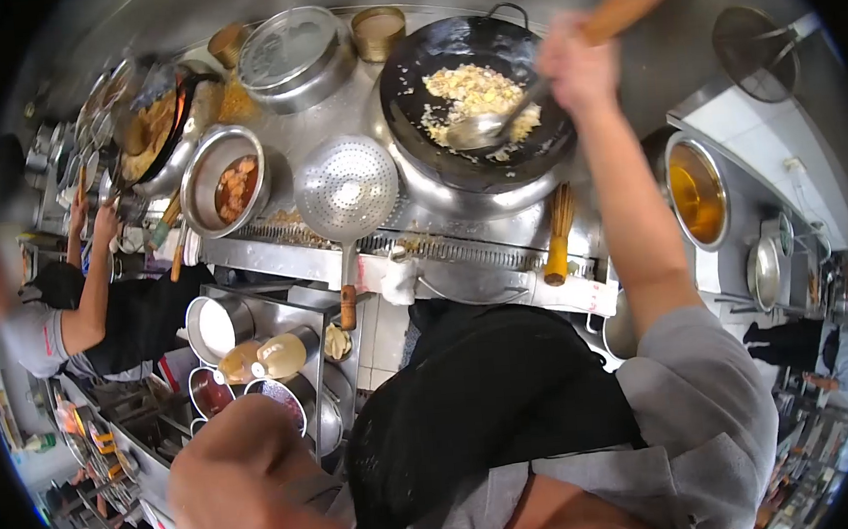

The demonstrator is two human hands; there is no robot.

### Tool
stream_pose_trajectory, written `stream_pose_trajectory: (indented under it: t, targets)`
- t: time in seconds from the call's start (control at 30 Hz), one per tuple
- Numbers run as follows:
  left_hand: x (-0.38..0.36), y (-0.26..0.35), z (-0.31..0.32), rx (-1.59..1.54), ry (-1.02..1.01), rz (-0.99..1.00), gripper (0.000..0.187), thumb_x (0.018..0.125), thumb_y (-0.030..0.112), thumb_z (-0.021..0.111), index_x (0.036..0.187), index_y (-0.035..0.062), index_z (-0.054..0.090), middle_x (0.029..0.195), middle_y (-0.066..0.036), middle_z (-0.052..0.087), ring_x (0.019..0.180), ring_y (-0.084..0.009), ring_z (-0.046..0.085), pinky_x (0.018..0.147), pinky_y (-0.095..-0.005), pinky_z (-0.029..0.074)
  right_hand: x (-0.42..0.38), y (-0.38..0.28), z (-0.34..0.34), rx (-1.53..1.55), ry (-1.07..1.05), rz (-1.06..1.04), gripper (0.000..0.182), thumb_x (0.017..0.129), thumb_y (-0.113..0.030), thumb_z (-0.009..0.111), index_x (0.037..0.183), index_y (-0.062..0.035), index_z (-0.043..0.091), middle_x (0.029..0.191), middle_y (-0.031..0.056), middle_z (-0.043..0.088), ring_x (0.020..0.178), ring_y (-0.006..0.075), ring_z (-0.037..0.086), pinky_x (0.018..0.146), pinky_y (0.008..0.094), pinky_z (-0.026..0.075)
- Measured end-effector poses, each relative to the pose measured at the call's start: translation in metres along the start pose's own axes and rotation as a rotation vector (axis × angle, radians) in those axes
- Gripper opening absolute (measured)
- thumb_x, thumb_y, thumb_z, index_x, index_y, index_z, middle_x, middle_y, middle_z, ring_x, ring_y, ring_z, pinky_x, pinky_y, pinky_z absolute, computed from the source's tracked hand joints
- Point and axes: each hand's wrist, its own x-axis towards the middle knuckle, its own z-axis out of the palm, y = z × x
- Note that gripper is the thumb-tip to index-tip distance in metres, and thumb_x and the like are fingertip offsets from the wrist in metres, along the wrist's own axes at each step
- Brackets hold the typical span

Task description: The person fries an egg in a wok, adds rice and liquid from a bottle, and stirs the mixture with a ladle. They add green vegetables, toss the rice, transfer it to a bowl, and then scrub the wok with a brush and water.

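Note:
In the upper right of the head view my right hand (579, 65) is closed round the shaft of a ladle (476, 133), just below its wooden handle (625, 7). The ladle's metal bowl rests among fried rice with bits of egg (476, 91) in a black wok (419, 53). My left arm is bent close to the camera at the lower left, blurred, and what shows of my left hand (249, 503) gives no clear sight of its fingers. Left of the wok lies a perforated skimmer (347, 186) with a wooden grip, its bowl over the stove top.
Beside the skimmer stands a steel pot with meat in red liquid (237, 191). A bamboo brush (561, 235) lies at the stove's front edge. To the right is a pot of oil (696, 191); lower left, squeeze bottles (281, 355). A co-worker (88, 317) stands at another wok.

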Motion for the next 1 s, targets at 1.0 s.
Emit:
stream_pose_trajectory:
  t: [1.0]
  targets:
    - [-0.14, -0.408, 0.098, 1.02, 0.363, -0.978, 0.014, 0.084, 0.023, 0.064, 0.081, 0.0086, 0.062, 0.079, -0.008, 0.061, 0.081, -0.0285, 0.057, 0.084, -0.0413, 0.042, 0.048, -0.031, -0.07, -0.033, 0.026, -0.33, 0.024, 0.094, -0.017, 0.059, 0.074, -0.0084, 0.049, 0.053, -0.0025, 0.038, 0.041, 0.0094, 0.036, 0.041, 0.0274, 0.033]
